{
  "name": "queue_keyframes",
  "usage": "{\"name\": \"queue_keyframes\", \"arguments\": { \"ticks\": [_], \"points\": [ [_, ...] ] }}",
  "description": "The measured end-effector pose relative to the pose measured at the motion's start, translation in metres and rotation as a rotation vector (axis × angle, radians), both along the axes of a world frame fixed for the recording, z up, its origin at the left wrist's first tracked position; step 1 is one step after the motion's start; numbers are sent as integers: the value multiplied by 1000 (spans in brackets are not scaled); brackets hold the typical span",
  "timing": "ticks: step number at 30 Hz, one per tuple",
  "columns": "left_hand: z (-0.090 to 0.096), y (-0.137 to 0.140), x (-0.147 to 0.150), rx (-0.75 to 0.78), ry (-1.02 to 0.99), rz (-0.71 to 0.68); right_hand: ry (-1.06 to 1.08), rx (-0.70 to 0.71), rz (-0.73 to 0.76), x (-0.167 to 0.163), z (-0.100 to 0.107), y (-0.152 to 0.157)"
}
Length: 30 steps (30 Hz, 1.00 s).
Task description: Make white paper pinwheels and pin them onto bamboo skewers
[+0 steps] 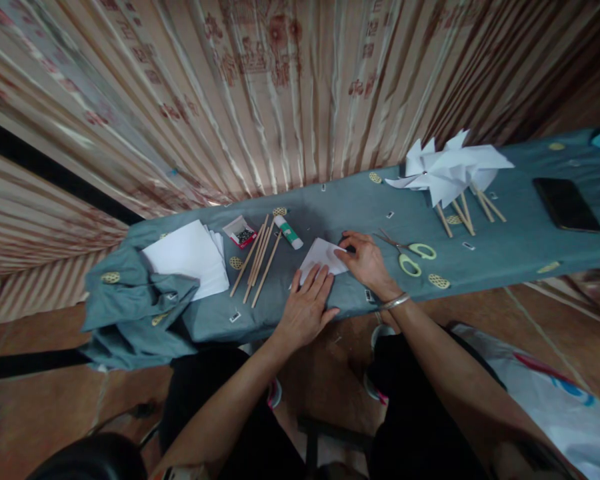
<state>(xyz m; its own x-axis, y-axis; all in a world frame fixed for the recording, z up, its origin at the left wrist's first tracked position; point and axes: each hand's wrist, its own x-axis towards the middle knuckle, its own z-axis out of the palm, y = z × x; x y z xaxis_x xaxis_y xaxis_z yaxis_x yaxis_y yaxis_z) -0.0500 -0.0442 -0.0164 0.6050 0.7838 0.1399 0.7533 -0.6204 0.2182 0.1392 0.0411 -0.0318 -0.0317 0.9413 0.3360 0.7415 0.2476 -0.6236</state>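
Observation:
A white sheet of paper (324, 252), which looks folded, lies on the cloth-covered bench in front of me. My left hand (305, 312) rests on its near side, fingers stretched out flat. At the paper's right corner, my right hand (364, 261) has its thumb and fingers closed on the edge. Green-handled scissors (411, 260) lie just right of that hand, blades slightly apart. Left of the paper are a glue stick (288, 232), several thin wooden sticks (260, 257) and a small red-and-white box (240, 233) of tiny dark pieces.
A stack of white paper (187, 260) sits at the left, beside bunched cloth (140, 300). Paper pinwheels (450, 167) on sticks are piled at the right, with a black phone (566, 204) beyond. A pleated curtain (290, 100) hangs behind the narrow bench (340, 200).

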Motion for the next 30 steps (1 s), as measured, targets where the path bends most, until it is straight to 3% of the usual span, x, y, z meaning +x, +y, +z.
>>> {"name": "queue_keyframes", "arguments": {
  "ticks": [30],
  "points": [
    [2,-1,1,-49,65,27,-106,29,87,0,-1,-1]
  ]
}}
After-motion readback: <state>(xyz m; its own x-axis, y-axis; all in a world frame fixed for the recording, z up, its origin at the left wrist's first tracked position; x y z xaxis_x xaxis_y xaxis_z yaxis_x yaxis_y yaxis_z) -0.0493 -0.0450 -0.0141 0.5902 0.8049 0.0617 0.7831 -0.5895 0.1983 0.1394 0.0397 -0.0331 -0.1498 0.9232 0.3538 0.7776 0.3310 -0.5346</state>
